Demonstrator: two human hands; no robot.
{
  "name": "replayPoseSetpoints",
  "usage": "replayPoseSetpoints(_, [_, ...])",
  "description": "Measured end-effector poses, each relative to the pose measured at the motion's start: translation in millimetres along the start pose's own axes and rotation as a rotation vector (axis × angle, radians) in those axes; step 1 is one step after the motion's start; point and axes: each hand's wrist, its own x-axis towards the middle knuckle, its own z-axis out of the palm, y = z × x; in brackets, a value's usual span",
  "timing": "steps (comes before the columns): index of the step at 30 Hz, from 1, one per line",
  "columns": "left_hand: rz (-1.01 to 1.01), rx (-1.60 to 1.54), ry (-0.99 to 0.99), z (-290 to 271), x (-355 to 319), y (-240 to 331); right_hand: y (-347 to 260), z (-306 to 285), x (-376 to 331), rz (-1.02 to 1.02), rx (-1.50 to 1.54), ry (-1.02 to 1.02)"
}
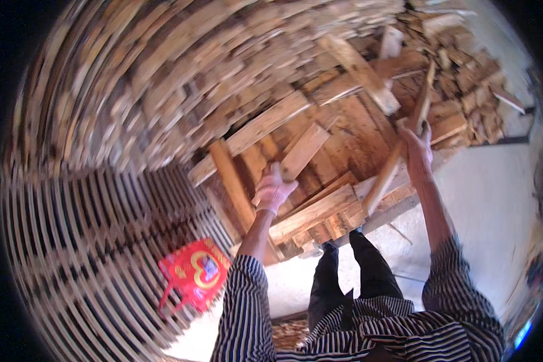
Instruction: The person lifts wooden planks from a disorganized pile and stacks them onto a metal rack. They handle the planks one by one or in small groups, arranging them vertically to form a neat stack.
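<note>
My left hand (pixel 274 188), in a pale pink glove, is closed around the lower end of a short flat wooden board (pixel 306 151). The board slants up and to the right over a stack of planks. On the right, my right hand (pixel 417 151) grips a long narrow wooden strip (pixel 385 178) near its middle. That strip runs from the stack's near edge up toward the scrap wood. Beneath both hands lies the stack of wooden boards (pixel 356 128), with loose pieces along its edges. Motion blurs some of the finger detail.
A high wall of stacked wood (pixel 181 78) rises behind. Broken scraps (pixel 476 90) are heaped at the far right, and rows of slats (pixel 96 241) stand at left. A red bag (pixel 190 265) is by my left arm. Pale floor (pixel 482 199) shows at right.
</note>
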Motion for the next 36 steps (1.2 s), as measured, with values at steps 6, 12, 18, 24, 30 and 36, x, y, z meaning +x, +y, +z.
replayPoseSetpoints(6, [-0.243,-0.543,0.177,-53,-47,16,61,25,-72,-0.151,0.064,-0.210])
replayPoseSetpoints(12, [-0.641,-0.841,0.209,-49,-107,-51,98,57,-48,-0.343,-0.975,-0.078])
replayPoseSetpoints(18, [-0.511,-1.112,0.250,13,-127,-76,103,35,-43,-0.442,-0.980,-0.040])
replayPoseSetpoints(24, [-0.447,-1.129,0.254,41,-67,-11,85,22,-78,-0.531,-0.933,-0.065])
replayPoseSetpoints(30, [-0.380,-1.001,0.207,71,-19,50,49,48,-100,-0.486,-0.746,-0.255])
replayPoseSetpoints(36, [-0.397,-0.486,0.138,96,5,47,38,71,-58,-0.468,-1.156,0.027])
